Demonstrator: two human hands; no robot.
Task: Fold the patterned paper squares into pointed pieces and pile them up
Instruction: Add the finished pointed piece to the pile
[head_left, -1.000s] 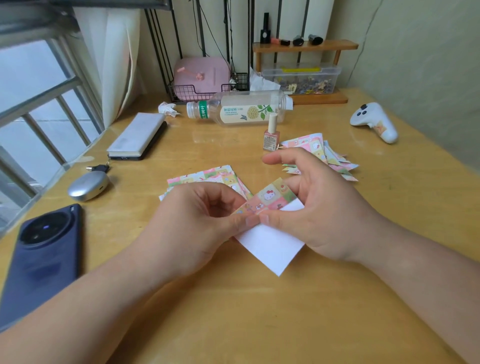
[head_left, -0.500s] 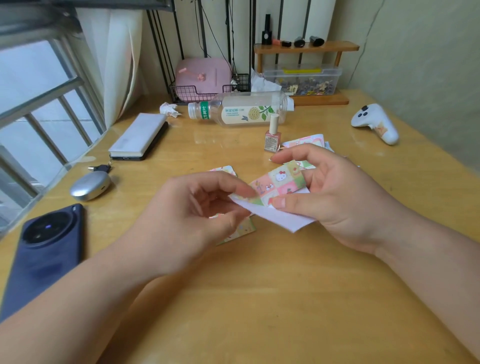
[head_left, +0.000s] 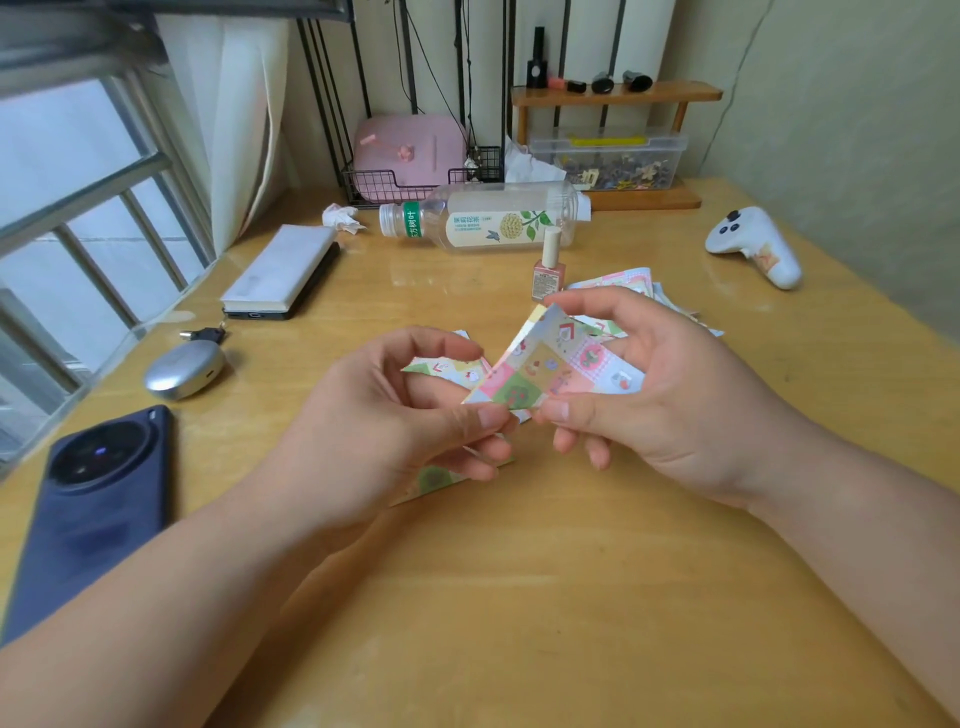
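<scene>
Paper (head_left: 556, 371), one patterned sheet, is held in the air just above the surface (head_left: 519, 597), between both hands. It is folded over into a rough triangle with the printed side out and one point up, and none of its white back shows. The right hand (head_left: 670, 410) holds it, with the thumb on the lower edge, the index finger curled over the top point, and the other fingers behind. The left hand (head_left: 384, 431) pinches the lower left corner between the thumb and curled fingers (head_left: 470, 467). I cannot tell how firm that pinch is.

Behind the right hand, near the nail polish (head_left: 548, 270), lies a pile (head_left: 631, 278) of patterned pieces. The hand mostly hides it, so I cannot count them. Under the left hand lies a stack of flat squares (head_left: 441, 370), with one edge showing above the fingers and another below.

I judge the task to be somewhere in the middle. Some pieces appear to be finished and piled, and this sheet is partway through its folds. It is wide for a pointed piece, so it probably needs more creases before it joins the pile. After that the flat squares remain to be folded, and I cannot tell how many there are.
</scene>
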